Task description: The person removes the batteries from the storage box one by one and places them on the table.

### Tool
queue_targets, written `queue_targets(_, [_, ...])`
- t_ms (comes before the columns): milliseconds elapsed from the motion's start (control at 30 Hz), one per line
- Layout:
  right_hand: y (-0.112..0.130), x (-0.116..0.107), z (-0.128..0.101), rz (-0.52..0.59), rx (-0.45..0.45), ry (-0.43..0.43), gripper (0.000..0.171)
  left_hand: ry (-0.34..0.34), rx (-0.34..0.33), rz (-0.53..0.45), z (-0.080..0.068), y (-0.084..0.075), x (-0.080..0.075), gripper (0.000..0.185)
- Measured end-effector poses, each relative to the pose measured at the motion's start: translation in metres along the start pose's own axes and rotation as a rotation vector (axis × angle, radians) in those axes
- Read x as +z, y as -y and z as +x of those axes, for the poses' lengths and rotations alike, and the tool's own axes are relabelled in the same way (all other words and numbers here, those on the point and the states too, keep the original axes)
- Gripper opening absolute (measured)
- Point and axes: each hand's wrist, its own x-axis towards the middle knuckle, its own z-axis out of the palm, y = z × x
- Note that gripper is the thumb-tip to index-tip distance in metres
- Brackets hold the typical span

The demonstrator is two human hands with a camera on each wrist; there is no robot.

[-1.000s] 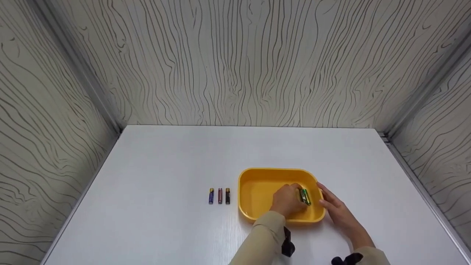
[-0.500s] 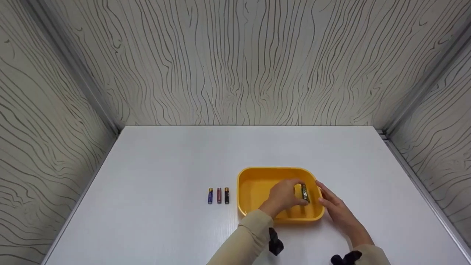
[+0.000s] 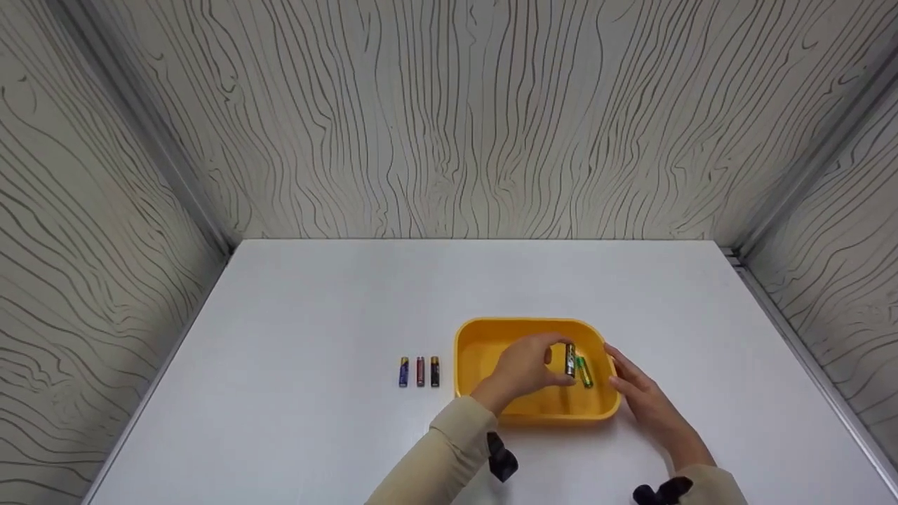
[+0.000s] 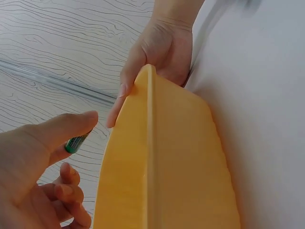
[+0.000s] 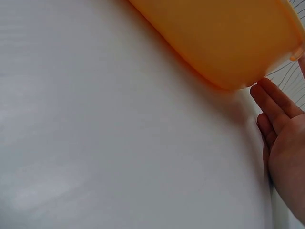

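Observation:
In the head view my left hand (image 3: 523,368) pinches a dark, silvery battery (image 3: 570,360) between thumb and fingers, above the yellow plastic bin (image 3: 537,419). The green end of this battery (image 4: 75,143) peeks out under the thumb in the left wrist view. Behind it, a green battery (image 3: 584,372) lies in the bin's right part. My right hand (image 3: 649,407) holds the bin's right rim. In the right wrist view, several nearly straight fingers (image 5: 271,100) lie against the bin's outer wall, with the thumb side mostly out of frame.
Left of the bin a blue-and-yellow battery (image 3: 403,372), a reddish battery (image 3: 420,372) and a black battery with a copper-coloured end (image 3: 435,372) lie side by side on the white table (image 3: 316,315). Wood-patterned panels (image 3: 449,126) enclose the table.
My left hand has lifted the dark battery and drawn it left, off the green one, which now shows separately. The right hand has stayed at the bin's rim.

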Motion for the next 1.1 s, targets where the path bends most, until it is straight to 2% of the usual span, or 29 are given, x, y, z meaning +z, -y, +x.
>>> queue_targets(233, [0.000, 0.000, 0.001, -0.017, 0.012, -0.015, 0.062, -0.040, 0.036, -0.085, -0.004, 0.019, -0.019, 0.052])
queue_targets(500, [-0.002, 0.001, 0.001, 0.035, 0.026, -0.008, 0.062, -0.029, 0.056, -0.111, -0.011, 0.034, -0.034, 0.052])
queue_targets(700, [-0.003, 0.001, 0.001, 0.060, -0.013, 0.009, 0.062, -0.029, 0.069, -0.168, -0.016, 0.045, -0.043, 0.052])
queue_targets(867, [-0.002, 0.001, 0.001, 0.047, -0.015, 0.004, 0.061, -0.035, 0.089, -0.174, -0.020, 0.053, -0.053, 0.052])
queue_targets(1100, [-0.002, 0.000, 0.001, 0.053, -0.024, 0.010, 0.061, -0.040, 0.065, -0.198, -0.027, 0.066, -0.063, 0.053])
